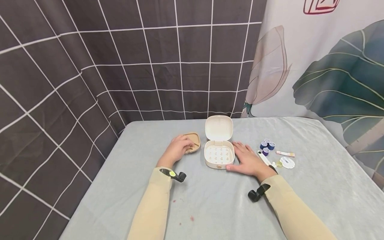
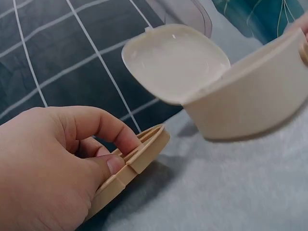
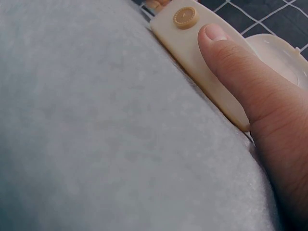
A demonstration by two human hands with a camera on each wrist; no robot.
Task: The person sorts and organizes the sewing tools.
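Box (image 1: 213, 165): cream, upright on the grey-covered bench (image 1: 210, 203); rows of small pegs inside; tan button (image 3: 186, 17) on its front wall. Lid (image 1: 219, 128): hinged at the back, standing raised.

Tray (image 1: 196, 138): tan, shallow, divided; left of the box and apart from it. Whether it rests flat or is partly raised: cannot tell.

Left hand (image 1: 179, 147): grip closed on the tray, thumb and finger pinching it at the edge.

Right hand (image 1: 247, 160): grip not closed; fingers extended along the box's right side, thumb against its front.

Also, right of that hand: four blue and purple spools (image 1: 263, 145), a narrow strip (image 1: 285, 154), a white disc (image 1: 287, 162), a white tool (image 1: 264, 158) partly hidden.

Step in hand, as judged: handling the tray while the box is steadied. Next move calls for a secure pinch, the tray kept level and the box held still.
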